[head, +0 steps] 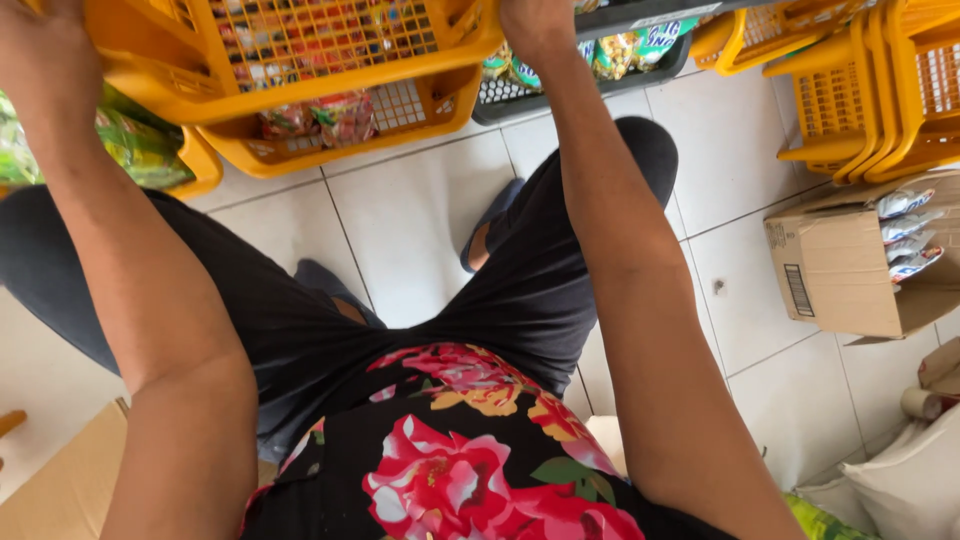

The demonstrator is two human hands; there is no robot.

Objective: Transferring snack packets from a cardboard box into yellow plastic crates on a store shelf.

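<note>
Both my arms reach forward to a yellow plastic basket [300, 60] at the top of the head view. My left hand [40, 50] grips its left rim. My right hand [535, 25] holds its right rim, the fingers partly cut off by the frame edge. Colourful snack packets show through the basket's mesh. A second yellow basket [340, 135] with packets sits just under it. I sit on the white tiled floor [420, 220], in dark trousers and a black top with red flowers.
A dark crate [590, 85] of snack packets stands behind my right arm. Stacked yellow baskets [860, 90] stand top right. An open cardboard box [850, 270] with sachets lies at right. Green packets [130, 140] at left, another carton [60, 490] bottom left.
</note>
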